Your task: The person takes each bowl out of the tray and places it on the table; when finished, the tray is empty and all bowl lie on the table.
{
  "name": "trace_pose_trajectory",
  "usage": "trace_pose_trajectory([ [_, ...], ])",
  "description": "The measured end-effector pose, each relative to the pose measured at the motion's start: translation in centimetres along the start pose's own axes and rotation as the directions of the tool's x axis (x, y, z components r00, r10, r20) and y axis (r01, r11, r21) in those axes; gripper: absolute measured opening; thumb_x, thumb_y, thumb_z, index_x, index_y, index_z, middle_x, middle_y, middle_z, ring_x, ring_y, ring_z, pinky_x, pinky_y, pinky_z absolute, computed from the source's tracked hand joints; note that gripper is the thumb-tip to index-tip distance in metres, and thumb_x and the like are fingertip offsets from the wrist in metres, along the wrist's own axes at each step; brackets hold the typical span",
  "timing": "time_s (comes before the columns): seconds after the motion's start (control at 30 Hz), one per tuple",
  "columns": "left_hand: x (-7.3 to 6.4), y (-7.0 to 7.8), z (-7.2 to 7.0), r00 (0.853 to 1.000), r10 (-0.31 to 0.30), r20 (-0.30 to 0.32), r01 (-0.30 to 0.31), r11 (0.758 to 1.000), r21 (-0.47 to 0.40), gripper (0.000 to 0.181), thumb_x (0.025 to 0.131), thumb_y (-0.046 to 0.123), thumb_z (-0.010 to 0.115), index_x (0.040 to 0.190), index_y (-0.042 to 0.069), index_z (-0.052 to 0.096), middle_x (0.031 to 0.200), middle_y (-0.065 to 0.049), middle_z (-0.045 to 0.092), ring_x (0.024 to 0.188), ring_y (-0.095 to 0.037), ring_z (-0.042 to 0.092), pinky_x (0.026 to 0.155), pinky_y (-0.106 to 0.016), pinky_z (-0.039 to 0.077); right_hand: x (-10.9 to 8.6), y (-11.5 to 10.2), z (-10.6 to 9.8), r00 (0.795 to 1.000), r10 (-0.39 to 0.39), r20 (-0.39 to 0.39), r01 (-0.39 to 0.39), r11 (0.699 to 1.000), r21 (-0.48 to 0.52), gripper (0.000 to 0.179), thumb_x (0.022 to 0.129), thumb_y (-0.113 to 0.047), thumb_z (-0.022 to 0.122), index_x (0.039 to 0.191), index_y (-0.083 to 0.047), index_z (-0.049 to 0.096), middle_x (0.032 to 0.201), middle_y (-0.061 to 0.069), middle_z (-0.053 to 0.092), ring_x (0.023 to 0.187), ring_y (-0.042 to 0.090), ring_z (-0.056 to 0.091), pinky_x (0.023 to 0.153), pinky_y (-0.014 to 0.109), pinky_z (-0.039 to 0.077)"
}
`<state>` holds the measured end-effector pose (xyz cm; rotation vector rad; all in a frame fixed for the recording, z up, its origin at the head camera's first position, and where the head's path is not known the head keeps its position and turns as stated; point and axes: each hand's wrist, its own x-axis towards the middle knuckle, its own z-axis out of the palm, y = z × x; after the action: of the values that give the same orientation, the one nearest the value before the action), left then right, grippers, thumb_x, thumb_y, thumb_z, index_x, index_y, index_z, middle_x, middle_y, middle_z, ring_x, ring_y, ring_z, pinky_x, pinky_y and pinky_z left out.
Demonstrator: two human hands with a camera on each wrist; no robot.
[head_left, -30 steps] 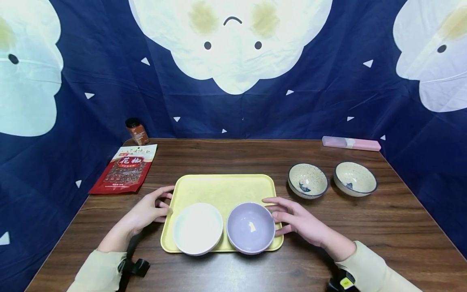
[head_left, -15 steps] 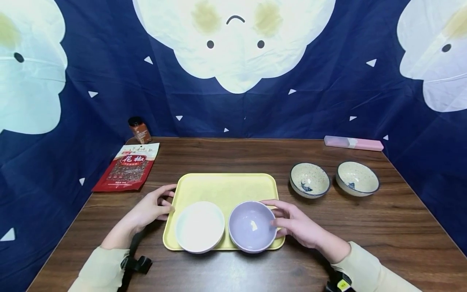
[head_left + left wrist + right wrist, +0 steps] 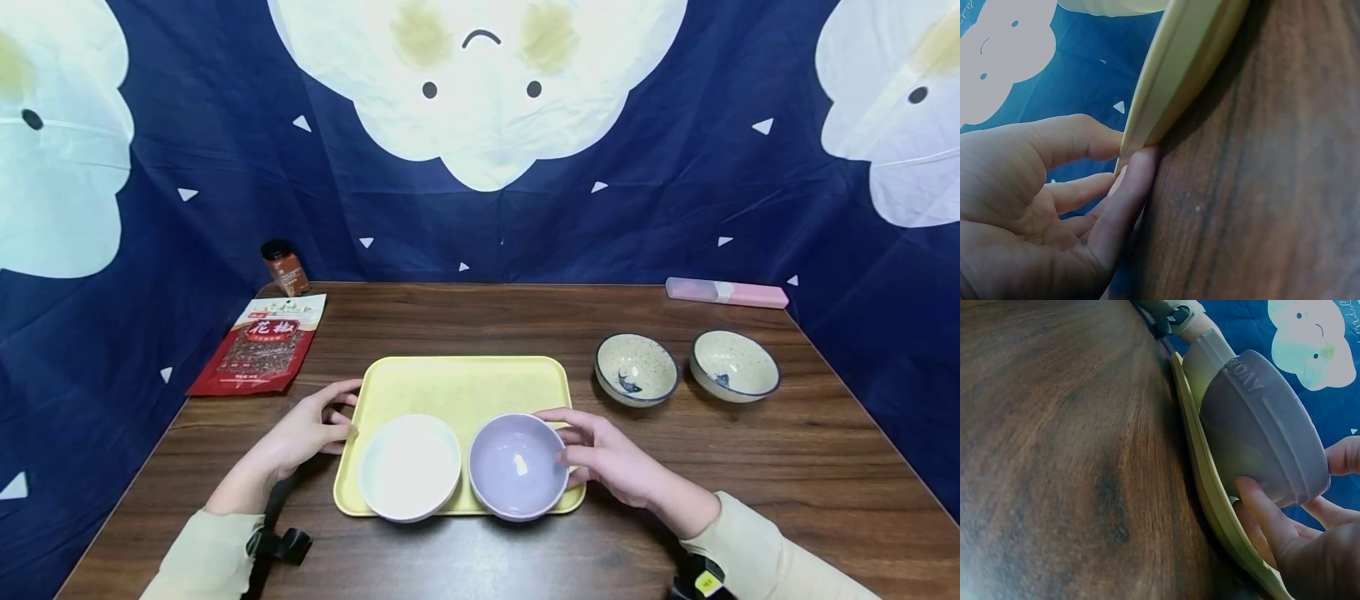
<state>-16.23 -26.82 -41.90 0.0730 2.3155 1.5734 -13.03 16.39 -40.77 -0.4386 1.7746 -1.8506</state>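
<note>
A yellow tray (image 3: pixel 465 383) lies on the table, with a white bowl (image 3: pixel 410 468) and a purple bowl (image 3: pixel 519 467) side by side on its near half. My left hand (image 3: pixel 309 429) pinches the tray's left edge; in the left wrist view thumb and fingers meet at the rim (image 3: pixel 1138 112). On the right, my right hand (image 3: pixel 611 458) grips the purple bowl's side, fingertips against its wall. The right wrist view shows this bowl (image 3: pixel 1266 425) over the tray's edge (image 3: pixel 1200 462), with the white bowl (image 3: pixel 1207 359) behind it.
Two speckled bowls with dark rims, a left one (image 3: pixel 637 371) and a right one (image 3: pixel 735 367), stand right of the tray. Behind them lies a pink case (image 3: pixel 726 292). A red spice packet (image 3: pixel 258 346) and a black-capped jar (image 3: pixel 286 268) are at the back left.
The right hand's fingers have moved in from beside the purple bowl and tightened on its side. The left hand stays at the tray's edge. The head view has shifted slightly.
</note>
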Motion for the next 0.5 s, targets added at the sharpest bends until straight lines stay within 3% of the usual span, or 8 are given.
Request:
trace_pose_trajectory([
  [0.3,0.0,0.0,0.0,1.000,0.001,0.003,-0.001,1.000,0.001,0.074,0.090,-0.006,0.064,0.155,-0.002,0.031,0.135,-0.027,0.044,0.096,-0.029,0.057,0.072,-0.043,0.061,-0.9,-0.8,-1.0,1.000,-0.030,0.007,0.030,0.998,0.049,0.060,0.089,0.005,0.056,0.146,0.012,0.039,0.133,0.031,0.057,0.105,0.030,0.065,0.075,0.045,0.061],
  [0.5,0.0,-0.2,-0.1,1.000,0.018,0.007,-0.018,1.000,-0.006,0.074,0.089,-0.006,0.065,0.155,-0.002,0.032,0.135,-0.027,0.044,0.097,-0.028,0.057,0.071,-0.042,0.061,-2.2,-1.5,-2.2,0.998,-0.067,0.018,0.065,0.994,0.083,0.055,0.091,0.006,0.055,0.145,0.003,0.049,0.130,0.021,0.062,0.105,0.027,0.066,0.075,0.043,0.061],
])
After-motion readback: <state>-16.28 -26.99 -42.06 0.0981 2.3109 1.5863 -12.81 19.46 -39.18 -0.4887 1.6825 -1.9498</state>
